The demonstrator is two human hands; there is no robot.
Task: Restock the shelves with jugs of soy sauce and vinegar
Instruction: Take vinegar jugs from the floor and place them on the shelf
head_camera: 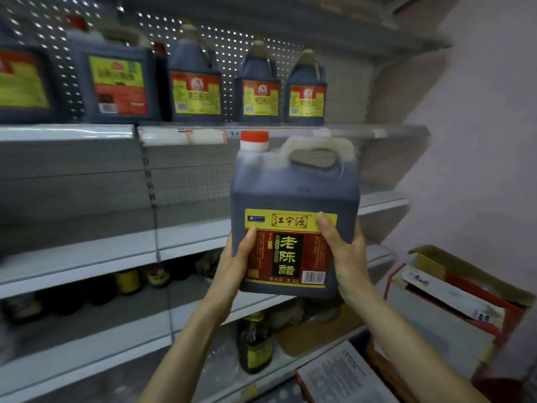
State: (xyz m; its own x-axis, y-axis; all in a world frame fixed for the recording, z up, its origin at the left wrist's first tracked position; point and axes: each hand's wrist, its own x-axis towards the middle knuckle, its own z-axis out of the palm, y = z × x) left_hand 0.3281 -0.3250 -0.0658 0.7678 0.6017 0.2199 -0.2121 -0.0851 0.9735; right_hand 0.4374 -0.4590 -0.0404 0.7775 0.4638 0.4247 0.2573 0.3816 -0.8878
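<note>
While left hand (235, 266) and right hand (345, 257) grip the dark square plastic vinegar jug (293, 199), fingers (328, 228) wrapped round its sides (mid-lift), next probably: clear front edge of grey metal shelf (401, 130).

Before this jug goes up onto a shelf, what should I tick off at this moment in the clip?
1. Two-handed grip: left hand and right hand clasp the vinegar jug low on its sides. Ok.
2. Jug roughly upright, label facing the camera. Ok.
3. Red cap in place. Ok; tightness cannot tell.
4. Free spot on the top shelf, right of the rightmost shelved jug. Ok.
5. Jug base lifted above that shelf's edge. Not ok; only the cap reaches it.
</note>
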